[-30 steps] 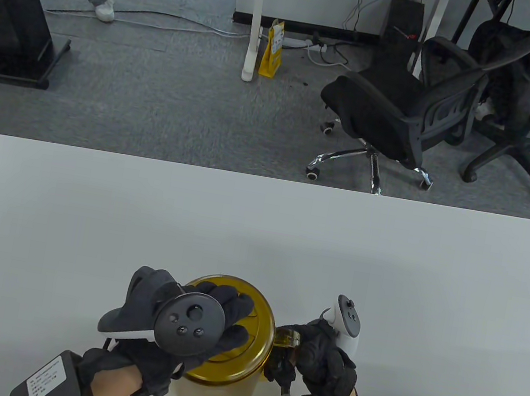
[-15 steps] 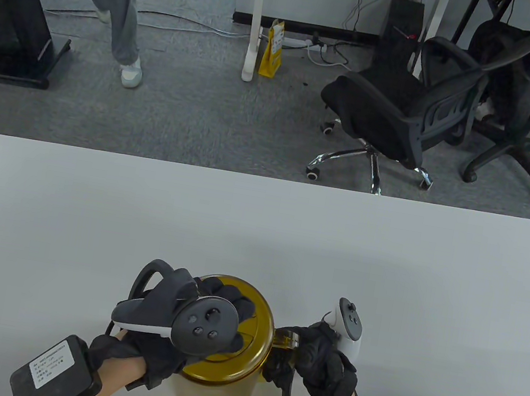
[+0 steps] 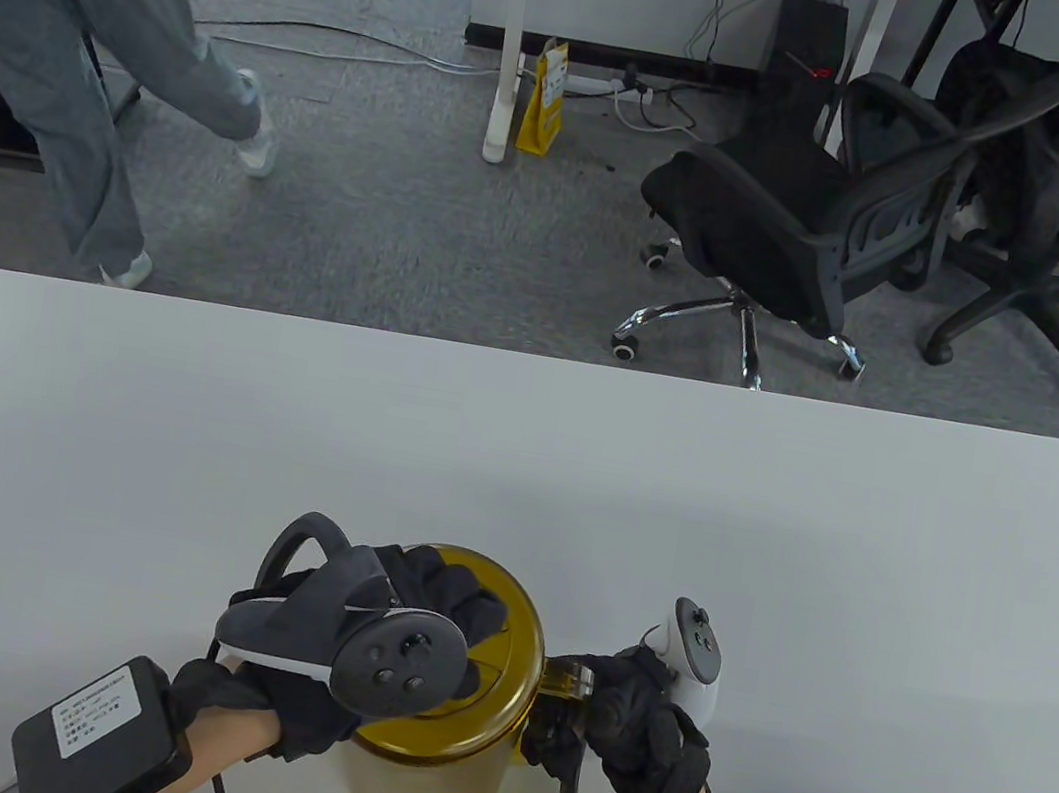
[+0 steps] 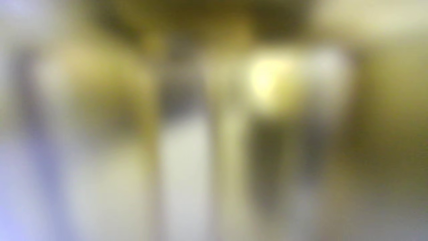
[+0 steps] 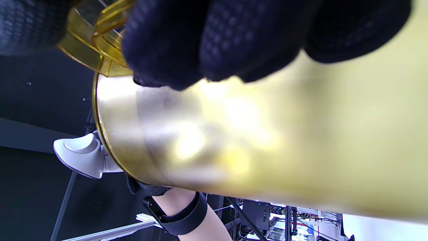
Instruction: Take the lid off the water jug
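Grey office carpet (image 3: pixel 395 232) beyond a wide white table (image 3: pixel 766 558), with a person in grey trousers (image 3: pixel 71 46) stepping past at far left. Further back: two black wheeled office chairs (image 3: pixel 802 219), a white desk leg (image 3: pixel 513 39), a small yellow paper bag (image 3: pixel 546 100) leaning beside that leg, cables along the floor.

Near the front edge of the table, upright, a translucent yellow plastic water jug (image 3: pixel 424 784), touched by nothing but the two hands. On top, seated on the rim, a round amber lid (image 3: pixel 506 656), largely covered from the left.

Left hand (image 3: pixel 411 620) in a black sensor glove laid over the lid, fingers curled down onto its top and far rim, gripping it; dark round tracker (image 3: pixel 394 663) strapped to the back of that hand and hiding most of the lid's centre. Black battery box with a white label (image 3: pixel 102 741) on the left forearm. Left wrist view wholly blurred, only yellow and grey smears.

Right hand (image 3: pixel 644 740), also black-gloved, closed round the amber jug handle (image 3: pixel 565 678) on the jug's right side; white tracker (image 3: pixel 694 652) standing up behind the knuckles. From the right wrist view, gloved fingers (image 5: pixel 234 40) wrapped over the handle (image 5: pixel 107 36) and pressed against the jug wall (image 5: pixel 267 140), with the left forearm strap (image 5: pixel 180 214) visible below.
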The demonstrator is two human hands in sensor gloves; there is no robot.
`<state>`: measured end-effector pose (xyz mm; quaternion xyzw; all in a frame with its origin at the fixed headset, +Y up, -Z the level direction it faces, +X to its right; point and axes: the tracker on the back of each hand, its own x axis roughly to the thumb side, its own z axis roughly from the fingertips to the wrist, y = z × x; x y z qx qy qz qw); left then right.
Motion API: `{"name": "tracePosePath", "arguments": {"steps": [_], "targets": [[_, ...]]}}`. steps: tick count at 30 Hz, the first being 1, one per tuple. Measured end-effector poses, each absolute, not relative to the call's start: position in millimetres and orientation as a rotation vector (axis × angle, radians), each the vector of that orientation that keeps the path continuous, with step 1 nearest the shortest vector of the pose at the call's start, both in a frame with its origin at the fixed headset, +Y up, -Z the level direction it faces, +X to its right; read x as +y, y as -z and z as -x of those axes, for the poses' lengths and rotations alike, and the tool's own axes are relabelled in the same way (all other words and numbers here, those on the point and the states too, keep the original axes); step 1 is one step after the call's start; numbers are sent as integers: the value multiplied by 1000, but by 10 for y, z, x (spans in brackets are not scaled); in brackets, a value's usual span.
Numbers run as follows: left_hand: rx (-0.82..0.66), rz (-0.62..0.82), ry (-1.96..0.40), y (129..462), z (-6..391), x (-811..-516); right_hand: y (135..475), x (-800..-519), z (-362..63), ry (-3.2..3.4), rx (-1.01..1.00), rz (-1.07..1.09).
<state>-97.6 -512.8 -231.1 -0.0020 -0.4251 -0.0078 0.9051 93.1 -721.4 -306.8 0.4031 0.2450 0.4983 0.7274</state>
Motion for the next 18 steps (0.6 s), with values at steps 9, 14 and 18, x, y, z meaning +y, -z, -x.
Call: {"name": "tracePosePath", "arguments": {"steps": [9,14,18], "targets": [[-839,-83,68,2217,970,-4762,3066,-7215,-926,-1101,550,-895],[-804,-119,63,2178,980,-4566,3067,-7213,-924,-1102,551,-896],[-762,-122,92,2140,1044,-4423,3069,-7211,-925,-1103,552,-895]]}}
